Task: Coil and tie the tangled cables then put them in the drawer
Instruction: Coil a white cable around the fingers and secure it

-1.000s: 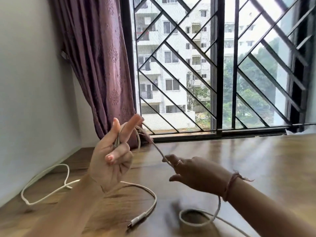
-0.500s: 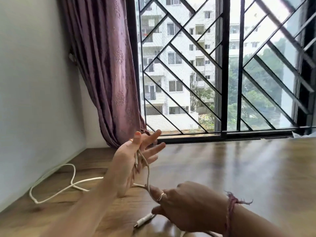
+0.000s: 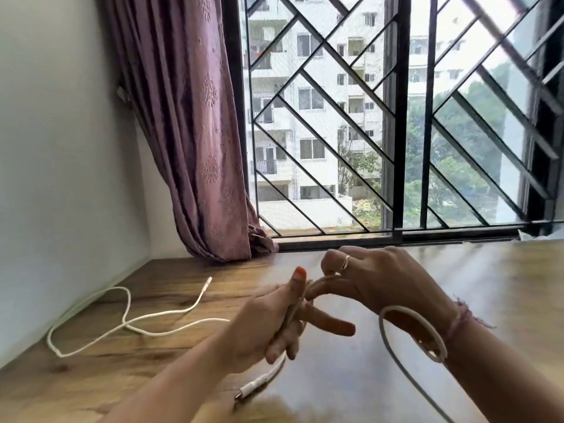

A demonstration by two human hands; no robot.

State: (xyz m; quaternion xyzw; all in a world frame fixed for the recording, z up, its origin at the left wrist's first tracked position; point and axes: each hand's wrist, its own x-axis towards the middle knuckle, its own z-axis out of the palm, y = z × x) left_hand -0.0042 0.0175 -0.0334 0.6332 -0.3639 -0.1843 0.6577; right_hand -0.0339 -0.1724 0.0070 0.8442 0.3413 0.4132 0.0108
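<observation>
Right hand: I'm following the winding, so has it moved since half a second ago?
Yes. The right hand has risen from low by the plug to above the left hand, nearer the window sill.

A glossy brown wooden worktop (image 3: 488, 288) spread beneath the hands and ran out to their right. Beyond the hands stood a large window (image 3: 406, 117) with a dark metal frame and a black grille of diagonal bars. A mauve embroidered fabric curtain (image 3: 189, 132) hung beyond and to the left of the hands, its hem bunched on the worktop. A plain white wall (image 3: 55, 148) closed the far left. Through the window showed a white apartment block (image 3: 308, 96) and green trees (image 3: 457, 166).
</observation>
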